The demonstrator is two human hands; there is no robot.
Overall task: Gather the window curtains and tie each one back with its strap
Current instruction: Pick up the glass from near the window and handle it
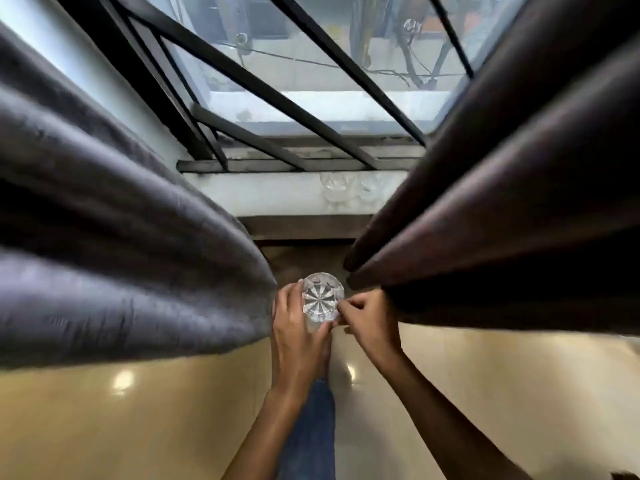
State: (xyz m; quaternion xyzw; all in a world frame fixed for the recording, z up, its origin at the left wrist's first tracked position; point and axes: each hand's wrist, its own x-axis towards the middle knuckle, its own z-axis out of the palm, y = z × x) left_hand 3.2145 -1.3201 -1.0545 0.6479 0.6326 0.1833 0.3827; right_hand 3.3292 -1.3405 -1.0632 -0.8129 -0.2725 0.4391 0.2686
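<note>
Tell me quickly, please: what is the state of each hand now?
Left hand: holds the clear cut-glass tumbler, fingers curled round its side.
Right hand: fingers curled, pinching at the tumbler's rim.

The left curtain (114,258) is matt grey cloth with a slightly rough, slubby weave. The right curtain (512,209) is dark brown cloth, smoother, with a faint sheen along its folds. The glass (322,301) is clear cut glass, its facets glinting. The floor (121,417) is glossy beige tile showing light reflections. The window bars (242,77) look like matt black metal. The sill (277,192) is dull, scuffed white.
</note>
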